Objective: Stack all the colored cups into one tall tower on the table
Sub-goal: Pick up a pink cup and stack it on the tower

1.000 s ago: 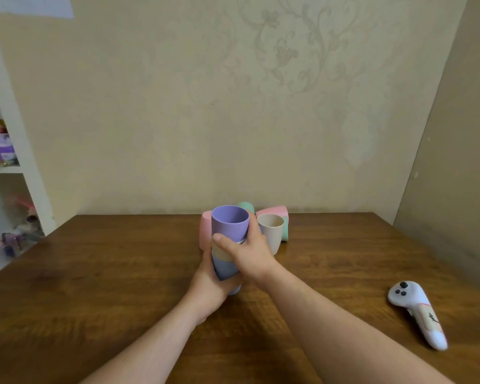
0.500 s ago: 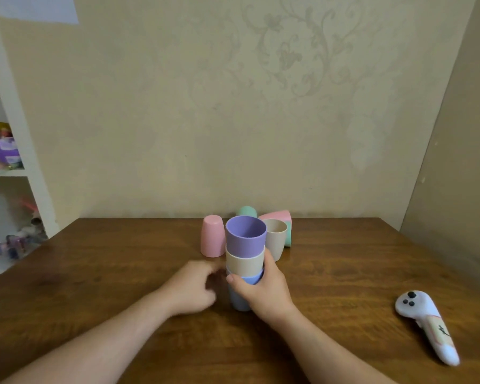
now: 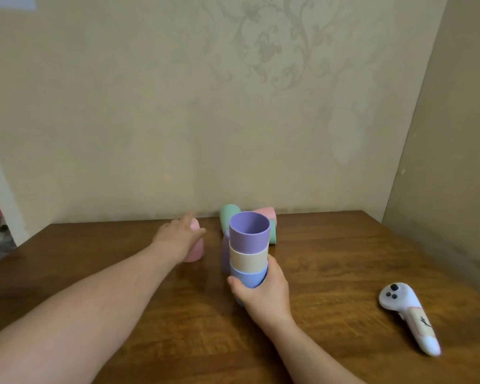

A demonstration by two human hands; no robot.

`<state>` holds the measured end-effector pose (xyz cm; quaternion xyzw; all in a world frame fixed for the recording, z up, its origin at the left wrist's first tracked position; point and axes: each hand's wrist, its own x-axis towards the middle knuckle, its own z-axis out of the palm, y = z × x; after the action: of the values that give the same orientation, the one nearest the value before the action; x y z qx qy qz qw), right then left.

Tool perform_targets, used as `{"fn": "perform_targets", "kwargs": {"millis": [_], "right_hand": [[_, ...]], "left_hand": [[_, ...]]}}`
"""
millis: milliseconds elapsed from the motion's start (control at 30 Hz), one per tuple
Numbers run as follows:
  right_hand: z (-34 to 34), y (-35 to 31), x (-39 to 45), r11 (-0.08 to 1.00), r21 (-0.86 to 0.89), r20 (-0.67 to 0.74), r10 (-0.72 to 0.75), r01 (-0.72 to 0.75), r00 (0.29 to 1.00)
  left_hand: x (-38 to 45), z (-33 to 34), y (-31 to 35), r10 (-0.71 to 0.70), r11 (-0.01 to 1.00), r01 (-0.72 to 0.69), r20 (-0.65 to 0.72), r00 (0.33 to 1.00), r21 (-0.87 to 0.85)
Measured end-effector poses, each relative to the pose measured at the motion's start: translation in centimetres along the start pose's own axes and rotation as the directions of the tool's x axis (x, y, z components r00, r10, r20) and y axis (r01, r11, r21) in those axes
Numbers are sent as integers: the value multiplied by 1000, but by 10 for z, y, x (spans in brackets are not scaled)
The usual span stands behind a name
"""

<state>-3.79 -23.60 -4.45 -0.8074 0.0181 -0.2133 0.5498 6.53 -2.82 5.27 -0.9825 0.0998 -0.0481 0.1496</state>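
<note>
Left hand [image 3: 178,238] reached pink cup [image 3: 196,249], seemingly gripping; wooden table [image 3: 330,259].

Stack, top down: purple cup [image 3: 249,232], beige cup [image 3: 248,261], blue cup [image 3: 247,277]. Loose cups: pink [image 3: 196,249], green [image 3: 229,216]. Table [image 3: 330,259] brown wood grain. Wall [image 3: 178,106] beige, faint floral scrolls. Controller [image 3: 408,317] white, black buttons.

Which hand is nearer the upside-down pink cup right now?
Left. The left hand is on the upside-down pink cup, covering its top. The right hand is off to its right, gripping the blue cup under the stack.
</note>
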Motion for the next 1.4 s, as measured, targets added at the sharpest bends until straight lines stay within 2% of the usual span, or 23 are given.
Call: {"fn": "perform_targets", "kwargs": {"millis": [233,300,367,400,467,567,700,800,867,933,1000,1067,1133,1200,1233,1300,1400], "right_hand": [[-34,13,15,998,-66,15,17,-16,1000],[-37,17,14,996,-87,14,22,-21,1000],[-37,17,13,996,-87,12,28,-27,1000],[-37,17,12,996,-83,15,30,-28,999],[-37,16,11,997,-79,20,28,-27,999],[-37,16,11,996,-84,18,30,-29,999],[-37,16,12,996,-82,18,27,-25,999],[-37,16,12,997,-77,18,19,-18,1000],[-37,15,12,997,-74,16,17,-16,1000],[-37,15,12,997,-71,15,15,-14,1000],[-38,15,11,997,-70,14,15,-14,1000],[-37,16,11,998,-67,13,15,-14,1000],[-38,17,11,998,-67,9,12,-12,1000],[-38,17,12,998,-68,12,11,-10,1000],[-38,17,12,998,-68,15,13,-12,1000],[-39,17,13,998,-68,20,14,-12,1000],[-38,16,13,998,-66,18,20,-19,1000]], "left_hand": [[-26,13,-19,-147,989,147,-63,987,6],[-30,16,-23,-208,974,199,-71,976,-111],[-36,19,-23,-280,894,258,-7,960,-367],[-40,21,-22,-290,830,270,36,956,-488],[-48,26,-16,-249,763,253,91,964,-595],[-60,38,-7,-188,753,226,128,974,-618],[-69,47,-1,-187,726,258,178,966,-637],[-70,46,2,-174,742,273,219,960,-612],[-71,43,7,-153,813,222,171,973,-538],[-72,41,14,-119,888,135,65,991,-439],[-73,40,19,-110,910,105,10,994,-400],[-74,42,22,-158,886,143,1,987,-441],[-78,38,22,-236,813,182,-28,971,-552],[-78,27,23,-378,611,156,-113,919,-777],[-77,15,25,-451,468,101,-139,882,-878],[-71,-17,32,-545,226,-57,-175,820,-972],[-59,-72,51,-535,-21,-284,-229,813,-959]]}}
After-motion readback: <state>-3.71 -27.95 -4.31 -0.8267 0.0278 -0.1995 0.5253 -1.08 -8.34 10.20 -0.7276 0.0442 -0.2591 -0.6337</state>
